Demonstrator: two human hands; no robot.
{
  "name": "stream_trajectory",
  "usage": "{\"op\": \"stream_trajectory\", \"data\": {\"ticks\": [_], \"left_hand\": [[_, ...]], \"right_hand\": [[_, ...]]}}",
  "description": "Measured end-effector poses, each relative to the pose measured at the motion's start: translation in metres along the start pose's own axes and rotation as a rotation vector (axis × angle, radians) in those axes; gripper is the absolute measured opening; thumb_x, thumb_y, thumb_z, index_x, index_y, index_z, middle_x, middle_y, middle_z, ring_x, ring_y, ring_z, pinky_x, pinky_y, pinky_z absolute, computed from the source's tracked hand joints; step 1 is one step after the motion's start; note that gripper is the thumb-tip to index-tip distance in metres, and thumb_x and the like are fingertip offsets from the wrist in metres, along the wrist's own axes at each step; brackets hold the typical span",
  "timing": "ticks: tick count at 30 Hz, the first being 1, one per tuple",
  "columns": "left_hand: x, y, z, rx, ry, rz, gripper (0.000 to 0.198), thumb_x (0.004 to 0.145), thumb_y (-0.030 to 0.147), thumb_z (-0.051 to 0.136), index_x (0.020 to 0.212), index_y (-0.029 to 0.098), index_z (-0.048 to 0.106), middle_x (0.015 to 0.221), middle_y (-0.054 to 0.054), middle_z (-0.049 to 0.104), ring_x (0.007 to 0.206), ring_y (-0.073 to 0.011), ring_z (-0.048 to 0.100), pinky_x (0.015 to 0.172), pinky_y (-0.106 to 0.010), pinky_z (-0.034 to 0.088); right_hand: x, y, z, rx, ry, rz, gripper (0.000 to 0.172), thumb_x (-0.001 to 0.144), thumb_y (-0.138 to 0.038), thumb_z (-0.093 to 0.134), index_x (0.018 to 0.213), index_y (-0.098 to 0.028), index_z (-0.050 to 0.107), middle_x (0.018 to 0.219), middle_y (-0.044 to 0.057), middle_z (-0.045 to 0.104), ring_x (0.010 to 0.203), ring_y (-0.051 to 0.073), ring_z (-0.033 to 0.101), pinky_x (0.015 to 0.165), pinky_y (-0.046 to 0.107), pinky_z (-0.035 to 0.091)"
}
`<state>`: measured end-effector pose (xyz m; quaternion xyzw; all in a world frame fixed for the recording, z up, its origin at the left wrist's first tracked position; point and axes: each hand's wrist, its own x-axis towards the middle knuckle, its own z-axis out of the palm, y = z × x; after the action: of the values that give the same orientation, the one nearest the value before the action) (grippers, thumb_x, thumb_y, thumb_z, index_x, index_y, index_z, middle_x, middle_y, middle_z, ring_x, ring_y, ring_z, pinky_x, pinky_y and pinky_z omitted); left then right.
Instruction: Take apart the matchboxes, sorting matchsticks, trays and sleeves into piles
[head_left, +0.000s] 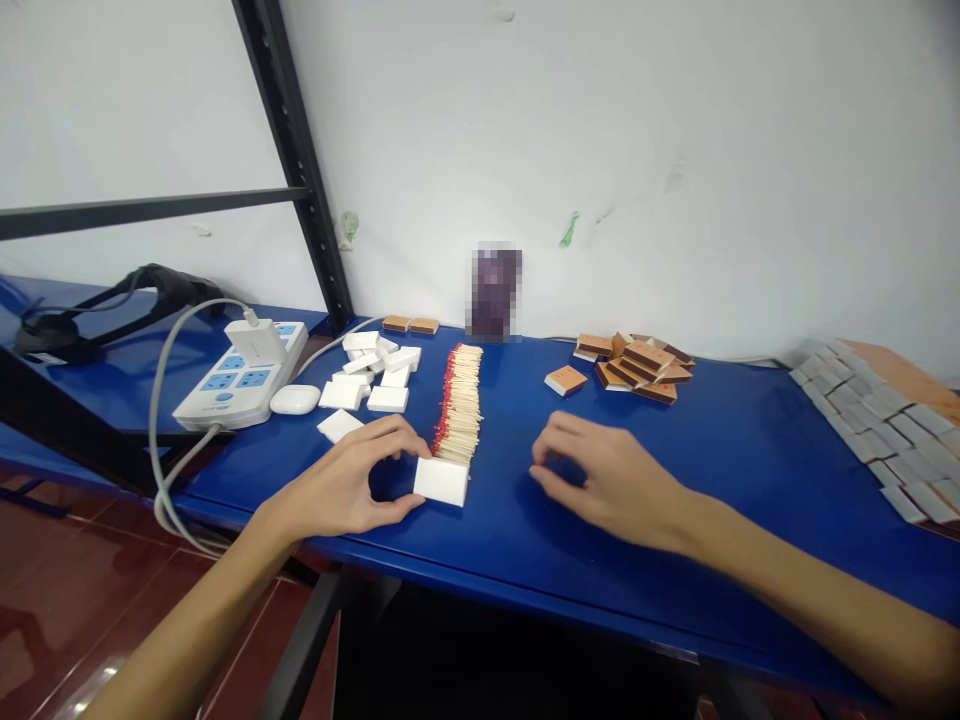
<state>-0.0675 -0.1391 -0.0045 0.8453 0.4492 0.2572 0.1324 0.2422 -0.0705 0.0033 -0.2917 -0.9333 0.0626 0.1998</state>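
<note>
My left hand (367,475) grips a small white matchbox tray (442,482) by its left end, between thumb and fingers. The tray lies at the near end of a long row of matches (459,400), whose red heads point left. Several other white trays (367,365) are heaped left of the row, one just beyond my left hand. To the right of the matches, my right hand (592,470) hovers over the blue table (517,540). Its fingers are loosely curled, the thumb a little apart, and nothing shows between them.
Brown matchbox sleeves (641,365) are piled at the back right. Stacked boxes (885,430) stand at the far right. On the left are a power strip (232,385), a white rounded case (295,400), cables and a black rack post (296,150). A blurred dark object (495,292) leans on the wall.
</note>
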Motion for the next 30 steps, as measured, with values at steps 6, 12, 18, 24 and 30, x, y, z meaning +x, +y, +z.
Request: {"op": "stream_trajectory", "data": {"ticks": [6,12,18,24,30], "left_hand": [[0.001,0.002,0.000,0.007,0.023,0.001,0.028,0.082,0.025,0.070,0.108,0.022,0.059,0.108,-0.004,0.062,0.095,-0.0166,0.060,0.083,-0.029,0.050],[0.002,0.002,0.001,0.003,0.018,-0.019,0.029,0.081,0.024,0.069,0.108,0.022,0.059,0.104,-0.003,0.062,0.088,-0.0156,0.057,0.078,-0.028,0.049],[0.001,0.001,0.001,-0.031,0.067,0.004,0.028,0.081,0.025,0.068,0.107,0.021,0.059,0.101,-0.003,0.062,0.085,-0.0153,0.056,0.077,-0.029,0.048],[0.000,0.002,0.000,0.036,0.288,-0.007,0.029,0.080,0.024,0.066,0.107,0.022,0.056,0.099,-0.003,0.061,0.085,-0.0167,0.055,0.076,-0.031,0.048],[0.004,-0.010,0.003,0.335,0.577,-0.314,0.026,0.085,0.033,0.063,0.107,0.021,0.057,0.109,-0.007,0.057,0.102,-0.0256,0.054,0.093,-0.042,0.045]], "right_hand": [[0.003,-0.036,0.027,-0.006,-0.104,-0.093,0.010,0.092,-0.029,0.058,0.087,-0.020,0.060,0.085,0.000,0.064,0.061,0.011,0.052,0.053,0.026,0.030],[0.017,-0.048,0.044,0.104,0.005,-0.061,0.030,0.082,-0.036,0.071,0.068,-0.018,0.052,0.064,-0.004,0.057,0.055,0.009,0.045,0.052,0.026,0.022],[0.025,-0.056,0.056,0.168,0.087,-0.038,0.042,0.078,-0.037,0.073,0.055,-0.018,0.043,0.051,-0.006,0.046,0.048,0.006,0.034,0.051,0.026,0.017],[0.028,-0.059,0.061,0.120,0.155,-0.087,0.042,0.079,-0.037,0.072,0.055,-0.019,0.043,0.050,-0.005,0.047,0.048,0.007,0.035,0.051,0.027,0.018],[0.033,-0.059,0.065,0.084,0.229,-0.124,0.029,0.082,-0.034,0.069,0.063,-0.019,0.052,0.059,-0.004,0.058,0.052,0.009,0.044,0.054,0.026,0.025]]}}
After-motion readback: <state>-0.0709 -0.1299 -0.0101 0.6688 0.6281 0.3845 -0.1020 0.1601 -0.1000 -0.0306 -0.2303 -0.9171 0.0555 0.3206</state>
